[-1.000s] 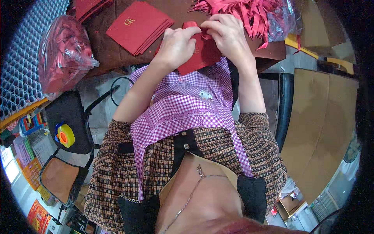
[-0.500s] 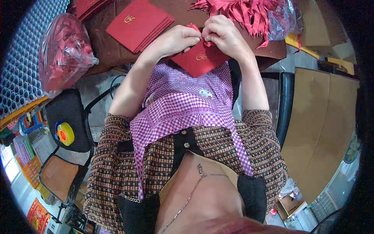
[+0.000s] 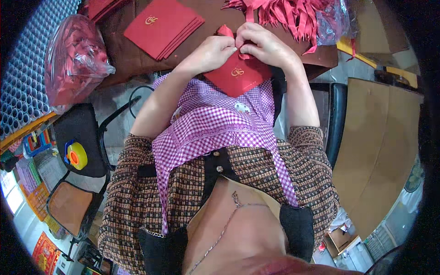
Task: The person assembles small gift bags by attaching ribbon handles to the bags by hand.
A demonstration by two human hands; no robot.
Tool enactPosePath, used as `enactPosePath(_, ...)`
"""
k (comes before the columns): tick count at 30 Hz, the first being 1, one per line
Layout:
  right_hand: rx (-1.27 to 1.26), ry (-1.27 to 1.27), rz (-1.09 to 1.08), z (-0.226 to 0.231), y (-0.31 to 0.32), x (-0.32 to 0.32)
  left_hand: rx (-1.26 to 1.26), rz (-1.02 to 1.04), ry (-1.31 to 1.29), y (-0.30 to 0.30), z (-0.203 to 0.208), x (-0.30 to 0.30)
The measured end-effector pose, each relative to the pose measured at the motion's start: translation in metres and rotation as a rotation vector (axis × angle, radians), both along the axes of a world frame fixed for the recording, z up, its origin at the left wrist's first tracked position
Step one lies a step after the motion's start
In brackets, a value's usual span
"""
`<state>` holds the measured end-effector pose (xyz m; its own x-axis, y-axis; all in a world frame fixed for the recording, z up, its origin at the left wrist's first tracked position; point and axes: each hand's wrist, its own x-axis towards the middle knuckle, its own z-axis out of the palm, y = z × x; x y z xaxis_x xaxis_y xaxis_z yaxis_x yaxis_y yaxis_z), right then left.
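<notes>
Where ribbon (image 3: 224,31) is meeting the red card (image 3: 239,79), left hand (image 3: 212,54) and right hand (image 3: 265,46) are pinching it — likely for precision.

The left hand (image 3: 213,52) and right hand (image 3: 263,43), the 2 close together, pinch red ribbon (image 3: 246,57) at the upper edge of a red card (image 3: 238,78) with a gold emblem. On the brown-covered bench (image 3: 121,57), a fanned stack of red cards (image 3: 162,27) lies to the left and a heap of red ribbons (image 3: 293,18) to the right. Farther left sits a clear plastic bag (image 3: 78,59) of red pieces.
</notes>
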<state>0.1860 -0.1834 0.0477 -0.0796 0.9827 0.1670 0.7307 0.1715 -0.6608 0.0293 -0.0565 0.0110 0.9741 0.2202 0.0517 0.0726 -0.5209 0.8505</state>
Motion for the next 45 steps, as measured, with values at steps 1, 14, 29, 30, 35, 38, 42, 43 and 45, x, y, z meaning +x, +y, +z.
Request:
enactPosePath(1, 0.003, -0.015, 0.02, -0.001, 0.0, 0.001, -0.001, 0.0, 0.004, -0.001, -0.001, 0.0)
enactPosePath(14, -0.085, 0.166, 0.105, 0.008, -0.021, 0.003, -0.597, 0.395, 0.07, 0.011, 0.001, -0.012)
enactPosePath(29, -0.074, 0.244, -0.078, -0.018, -0.025, 0.022, 0.301, 0.212, -0.373, -0.002, 0.0, -0.033)
enactPosePath(30, -0.08, 0.281, -0.104, -0.018, -0.025, 0.021, 0.34, 0.138, -0.332, -0.009, 0.003, -0.036)
enactPosePath(35, -0.014, 0.243, -0.155, -0.024, -0.024, 0.019, 0.419, 0.127, -0.195, -0.021, -0.005, -0.047)
enactPosePath(38, 0.077, 0.208, -0.262, -0.019, -0.019, 0.018, 0.468, 0.141, -0.182, -0.024, -0.001, -0.043)
enactPosePath(42, -0.005, 0.014, -0.303, -0.003, -0.003, 0.012, 0.506, 0.152, -0.253, -0.027, 0.009, -0.035)
enactPosePath(43, -0.072, -0.101, -0.267, -0.002, 0.001, 0.01, 0.506, 0.164, -0.282, -0.027, 0.01, -0.032)
enactPosePath(45, -0.079, -0.142, -0.253, -0.004, 0.007, 0.008, 0.514, 0.159, -0.304, -0.026, 0.007, -0.027)
